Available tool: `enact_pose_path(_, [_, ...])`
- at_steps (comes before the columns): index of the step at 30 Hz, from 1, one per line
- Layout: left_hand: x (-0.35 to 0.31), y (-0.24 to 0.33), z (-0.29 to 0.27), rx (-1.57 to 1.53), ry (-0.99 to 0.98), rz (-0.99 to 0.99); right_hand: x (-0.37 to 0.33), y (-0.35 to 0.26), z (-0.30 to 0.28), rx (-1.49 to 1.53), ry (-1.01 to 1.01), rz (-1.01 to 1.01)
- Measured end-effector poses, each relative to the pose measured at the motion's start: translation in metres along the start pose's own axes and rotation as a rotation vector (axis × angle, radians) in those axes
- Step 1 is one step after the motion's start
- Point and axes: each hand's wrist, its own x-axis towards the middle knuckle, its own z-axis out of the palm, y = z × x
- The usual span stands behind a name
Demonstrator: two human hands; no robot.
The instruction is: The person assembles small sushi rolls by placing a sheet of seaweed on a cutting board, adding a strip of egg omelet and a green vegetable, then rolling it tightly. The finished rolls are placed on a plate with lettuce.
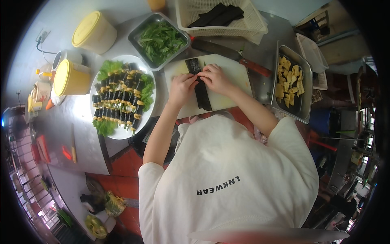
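A long dark strip of dried seaweed (203,97) lies lengthwise on a white cutting board (231,69). My left hand (183,86) comes to it from the left and my right hand (216,78) from the right. Their fingertips are pinched together and meet over the strip's upper middle. Whatever they pinch is hidden by the fingers. Left of the board, a white oval plate (93,84) carries rows of black rolls (118,95) alternating with yellowish pieces, with green bits sticking out and lettuce (106,127) around them.
A metal tray of green leaves (160,40) and a basket (219,29) with dark seaweed sheets (221,15) stand behind the board. A large knife (217,49) lies at its far edge. Right is a tray of yellow fried pieces (289,81); left are yellow-lidded tubs (73,77).
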Motion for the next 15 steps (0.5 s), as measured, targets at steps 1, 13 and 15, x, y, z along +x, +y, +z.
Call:
enact_pose_path(1, [0.002, -0.003, 0.002, -0.044, 0.006, -0.018, 0.001, -0.001, 0.001, -0.011, -0.001, 0.016])
enact_pose_path(13, [0.030, -0.022, 0.006, -0.037, 0.039, -0.019, 0.018, 0.010, 0.003, -0.018, 0.036, -0.010])
enact_pose_path(15, [0.028, -0.020, 0.006, -0.057, 0.071, 0.014, 0.020, 0.012, 0.003, -0.056, 0.034, 0.011])
